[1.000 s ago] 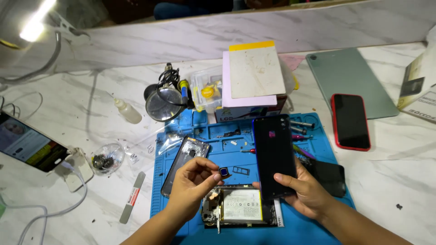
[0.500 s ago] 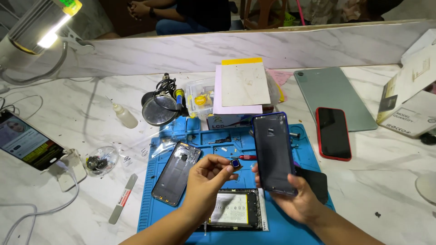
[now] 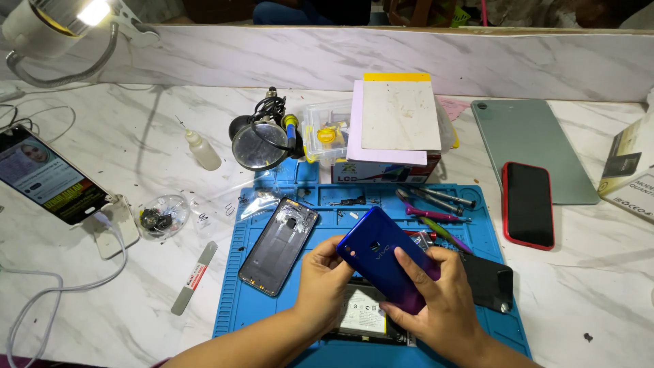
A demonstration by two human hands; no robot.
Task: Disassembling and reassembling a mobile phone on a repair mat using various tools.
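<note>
Over the blue mat (image 3: 272,320), both hands (image 3: 325,279) grip a blue phone (image 3: 385,266)

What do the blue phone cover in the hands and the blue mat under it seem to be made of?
Cover: glossy plastic or glass, hard to say which; it shows a bright sheen and a blue-to-purple fade. Both hands, left and right, hold it.
Mat: probably matte silicone or rubber; dull surface with moulded ridges and trays.
</note>
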